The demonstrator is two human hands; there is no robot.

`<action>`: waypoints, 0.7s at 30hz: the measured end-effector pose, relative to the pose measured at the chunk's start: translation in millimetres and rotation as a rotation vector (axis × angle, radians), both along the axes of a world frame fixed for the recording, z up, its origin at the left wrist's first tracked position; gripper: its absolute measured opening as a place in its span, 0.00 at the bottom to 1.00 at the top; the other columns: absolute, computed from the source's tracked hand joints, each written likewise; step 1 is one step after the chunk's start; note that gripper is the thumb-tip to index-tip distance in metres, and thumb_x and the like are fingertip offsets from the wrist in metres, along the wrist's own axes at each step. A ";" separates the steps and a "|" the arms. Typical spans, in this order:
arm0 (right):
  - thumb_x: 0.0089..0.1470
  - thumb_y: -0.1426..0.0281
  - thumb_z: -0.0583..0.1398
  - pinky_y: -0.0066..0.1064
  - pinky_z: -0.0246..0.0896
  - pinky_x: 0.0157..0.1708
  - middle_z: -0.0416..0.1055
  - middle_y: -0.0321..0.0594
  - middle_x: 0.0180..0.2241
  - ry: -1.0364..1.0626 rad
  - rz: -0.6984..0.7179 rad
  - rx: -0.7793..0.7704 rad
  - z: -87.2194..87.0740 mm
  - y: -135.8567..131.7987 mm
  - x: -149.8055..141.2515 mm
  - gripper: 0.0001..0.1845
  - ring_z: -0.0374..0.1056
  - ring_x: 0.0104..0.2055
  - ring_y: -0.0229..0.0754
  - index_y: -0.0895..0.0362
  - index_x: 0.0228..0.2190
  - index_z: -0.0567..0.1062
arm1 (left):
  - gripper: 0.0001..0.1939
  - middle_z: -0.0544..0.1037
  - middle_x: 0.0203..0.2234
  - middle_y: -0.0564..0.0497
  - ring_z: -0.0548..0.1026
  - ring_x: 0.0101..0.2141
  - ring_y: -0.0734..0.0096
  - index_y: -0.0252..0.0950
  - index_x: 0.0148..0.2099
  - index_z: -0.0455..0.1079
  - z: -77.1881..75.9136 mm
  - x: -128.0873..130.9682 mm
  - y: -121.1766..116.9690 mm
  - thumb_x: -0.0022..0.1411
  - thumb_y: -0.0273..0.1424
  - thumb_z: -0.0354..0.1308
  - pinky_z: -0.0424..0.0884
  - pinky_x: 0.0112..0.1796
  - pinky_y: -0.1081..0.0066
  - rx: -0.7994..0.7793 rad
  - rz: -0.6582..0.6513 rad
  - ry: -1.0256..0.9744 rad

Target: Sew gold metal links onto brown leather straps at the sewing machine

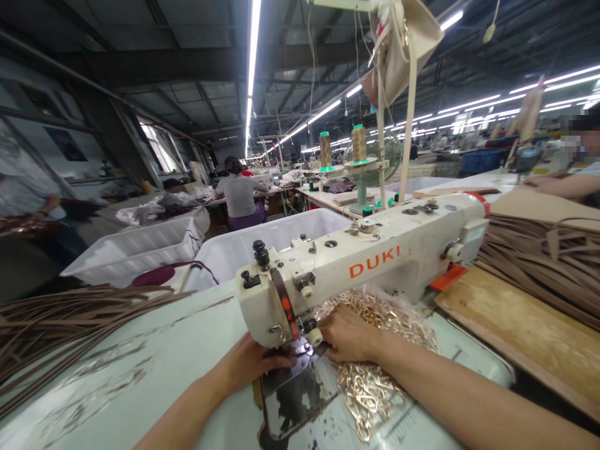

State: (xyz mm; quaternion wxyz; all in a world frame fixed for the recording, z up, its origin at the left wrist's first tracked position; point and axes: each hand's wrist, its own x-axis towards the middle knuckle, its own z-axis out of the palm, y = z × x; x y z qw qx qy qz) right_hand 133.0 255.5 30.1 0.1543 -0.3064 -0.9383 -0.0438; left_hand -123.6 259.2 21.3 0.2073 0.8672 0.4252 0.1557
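Note:
A white sewing machine [375, 265] with orange "DUKI" lettering stands across the pale green table. My left hand [248, 365] is at the left of its needle area, thumb stretched over the worn metal plate [300, 400]; the other fingers are hidden behind the machine head. On the needle's right, my right hand [349, 334] has its fingers curled in close to the presser foot. Whatever it pinches, if anything, is too small or hidden to make out. Beneath my right wrist and forearm lies a clear plastic bag of gold metal clasps [368, 390], spreading back under the machine arm.
Brown straps [70, 322] are heaped at the left, and more straps [539, 262] lie beside a wooden board [520, 337] at the right. White bins [281, 228] stand behind the table. Thread cones [359, 144] and a hanging bag [407, 44] rise above. A seated person [241, 194] works farther off.

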 end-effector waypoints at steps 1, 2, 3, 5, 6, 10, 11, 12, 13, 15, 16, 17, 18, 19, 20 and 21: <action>0.48 0.69 0.56 0.30 0.39 0.22 0.73 0.36 0.24 -0.003 0.001 -0.002 -0.3 0.0 -0.1 0.07 0.64 0.21 0.35 0.57 0.22 0.71 | 0.19 0.76 0.43 0.58 0.71 0.45 0.63 0.47 0.49 0.71 0.2 0.2 1.7 0.54 0.43 0.63 0.67 0.49 0.69 0.005 -0.015 -0.012; 0.47 0.70 0.56 0.30 0.39 0.22 0.74 0.36 0.24 -0.007 0.001 -0.004 -0.5 0.1 -0.3 0.06 0.64 0.22 0.36 0.57 0.22 0.72 | 0.19 0.76 0.44 0.59 0.71 0.46 0.63 0.48 0.48 0.71 0.3 0.5 2.9 0.54 0.43 0.63 0.67 0.50 0.69 0.015 -0.025 -0.023; 0.47 0.70 0.56 0.30 0.39 0.22 0.74 0.36 0.24 -0.012 -0.002 -0.006 -0.6 0.1 -0.6 0.06 0.65 0.22 0.36 0.56 0.23 0.72 | 0.19 0.76 0.44 0.59 0.70 0.47 0.63 0.48 0.48 0.71 0.1 0.6 3.7 0.54 0.44 0.63 0.66 0.50 0.69 0.028 -0.031 -0.032; 0.47 0.70 0.56 0.30 0.40 0.22 0.74 0.36 0.24 -0.027 -0.007 -0.010 -0.6 0.1 -1.2 0.06 0.66 0.23 0.36 0.56 0.23 0.73 | 0.19 0.76 0.44 0.57 0.70 0.48 0.62 0.47 0.48 0.71 -1.0 0.3 4.2 0.55 0.44 0.62 0.66 0.50 0.68 0.060 -0.033 -0.041; 0.47 0.70 0.56 0.30 0.40 0.22 0.74 0.36 0.24 -0.035 -0.010 -0.013 -0.6 0.0 -1.5 0.06 0.66 0.23 0.37 0.56 0.23 0.73 | 0.18 0.76 0.43 0.56 0.70 0.47 0.61 0.47 0.48 0.71 -1.9 -0.2 3.9 0.56 0.45 0.61 0.66 0.50 0.67 0.076 -0.032 -0.041; 0.47 0.69 0.57 0.30 0.41 0.22 0.74 0.36 0.25 -0.045 -0.024 -0.012 -1.2 -0.6 -2.1 0.06 0.67 0.23 0.37 0.56 0.23 0.73 | 0.16 0.78 0.41 0.54 0.73 0.44 0.61 0.46 0.48 0.72 -5.5 -2.6 0.1 0.59 0.45 0.57 0.68 0.47 0.65 0.127 -0.051 -0.020; 0.48 0.69 0.57 0.30 0.41 0.22 0.74 0.36 0.25 -0.040 -0.028 -0.009 -1.6 -0.9 -2.1 0.07 0.67 0.23 0.37 0.56 0.23 0.73 | 0.15 0.78 0.40 0.54 0.73 0.43 0.62 0.46 0.47 0.72 -5.8 -3.1 -1.3 0.60 0.45 0.57 0.69 0.46 0.66 0.133 -0.062 -0.012; 0.48 0.68 0.57 0.30 0.41 0.22 0.74 0.36 0.25 -0.034 -0.028 -0.006 -2.0 -1.2 -2.2 0.07 0.67 0.23 0.37 0.56 0.23 0.73 | 0.14 0.78 0.40 0.55 0.74 0.43 0.63 0.46 0.46 0.72 -5.7 -3.4 -3.0 0.61 0.44 0.56 0.69 0.46 0.68 0.138 -0.071 -0.003; 0.49 0.68 0.57 0.30 0.42 0.22 0.74 0.36 0.25 -0.027 -0.023 -0.007 -2.4 -1.6 -2.3 0.08 0.67 0.23 0.37 0.56 0.24 0.74 | 0.13 0.78 0.41 0.56 0.74 0.43 0.64 0.46 0.46 0.73 -5.4 -3.6 -4.7 0.62 0.44 0.55 0.69 0.46 0.69 0.143 -0.079 0.005; 0.50 0.68 0.57 0.30 0.44 0.23 0.75 0.37 0.25 -0.023 -0.012 -0.017 -2.7 -2.6 -2.7 0.08 0.67 0.23 0.37 0.56 0.24 0.74 | 0.13 0.77 0.43 0.57 0.74 0.44 0.65 0.47 0.46 0.73 -3.9 -3.5 -8.0 0.64 0.42 0.52 0.69 0.45 0.71 0.152 -0.095 0.024; 0.51 0.68 0.57 0.30 0.44 0.24 0.75 0.37 0.25 -0.026 -0.009 -0.022 -2.7 -3.2 -2.9 0.08 0.67 0.23 0.37 0.56 0.25 0.74 | 0.13 0.77 0.43 0.57 0.74 0.44 0.66 0.48 0.46 0.72 -3.0 -3.3 -9.4 0.65 0.42 0.51 0.69 0.45 0.72 0.158 -0.102 0.033; 0.51 0.68 0.57 0.29 0.44 0.24 0.75 0.37 0.25 -0.030 -0.010 -0.024 -2.5 -3.7 -3.1 0.08 0.67 0.24 0.37 0.56 0.25 0.74 | 0.13 0.76 0.44 0.57 0.74 0.44 0.67 0.48 0.47 0.72 -2.1 -3.0 -10.5 0.66 0.42 0.50 0.69 0.44 0.73 0.165 -0.110 0.042; 0.52 0.67 0.56 0.29 0.44 0.24 0.75 0.37 0.25 -0.034 -0.015 -0.022 -2.2 -4.1 -3.3 0.09 0.67 0.24 0.37 0.57 0.24 0.74 | 0.13 0.76 0.45 0.57 0.74 0.44 0.67 0.48 0.48 0.72 -1.2 -2.7 -11.4 0.66 0.41 0.50 0.69 0.44 0.73 0.173 -0.115 0.050; 0.52 0.67 0.56 0.29 0.44 0.24 0.74 0.38 0.25 -0.036 -0.023 -0.015 -1.8 -4.6 -3.5 0.10 0.67 0.23 0.37 0.57 0.24 0.74 | 0.13 0.75 0.46 0.57 0.74 0.44 0.68 0.48 0.48 0.71 -0.2 -2.3 -12.2 0.66 0.41 0.50 0.70 0.43 0.74 0.183 -0.117 0.059; 0.53 0.67 0.56 0.30 0.44 0.24 0.74 0.38 0.25 -0.038 -0.028 -0.008 -1.4 -5.0 -3.6 0.11 0.67 0.23 0.37 0.57 0.24 0.74 | 0.13 0.75 0.47 0.57 0.73 0.44 0.68 0.48 0.49 0.71 0.8 -1.8 -13.0 0.66 0.41 0.50 0.70 0.43 0.74 0.194 -0.117 0.068; 0.54 0.66 0.55 0.30 0.44 0.24 0.74 0.38 0.25 -0.038 -0.029 -0.001 -1.0 -5.4 -3.7 0.12 0.67 0.23 0.37 0.57 0.24 0.74 | 0.13 0.74 0.47 0.57 0.73 0.44 0.69 0.48 0.50 0.70 2.1 -1.3 -13.9 0.66 0.41 0.49 0.70 0.43 0.73 0.205 -0.119 0.080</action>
